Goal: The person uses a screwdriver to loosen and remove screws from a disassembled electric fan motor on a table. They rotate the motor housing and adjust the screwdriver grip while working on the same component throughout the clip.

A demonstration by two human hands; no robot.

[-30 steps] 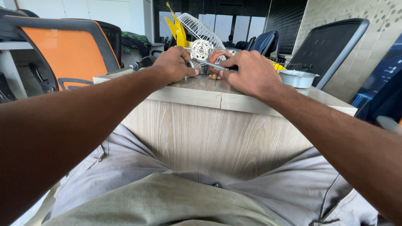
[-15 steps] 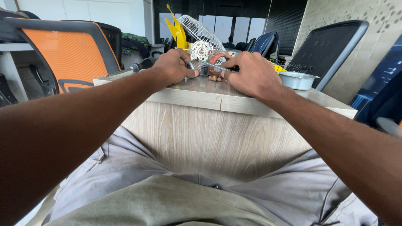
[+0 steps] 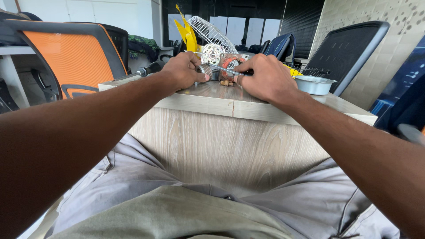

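Wooden worktop [image 3: 248, 104] carries a small fan motor [image 3: 221, 73], steadied by the curled left hand [image 3: 181, 71] while the right hand [image 3: 265, 79] grips a screwdriver [image 3: 223, 69] against it.

- My right hand [image 3: 264, 79] covers the handle of the thin metal tool [image 3: 223, 70]; I can't tell its grip.
- My left hand [image 3: 181, 70] hides most of the small motor part [image 3: 226, 66].
- Small bits [image 3: 226, 82] on the tabletop [image 3: 212, 95]: too tiny to identify.

The worktop [image 3: 265, 108] is matt, pale wood-grain laminate. The fan guard [image 3: 211, 33] is glossy white wire, the blade [image 3: 186, 31] yellow plastic, the bowl [image 3: 313, 84] dull metal, the chair back [image 3: 73, 59] orange mesh cloth.
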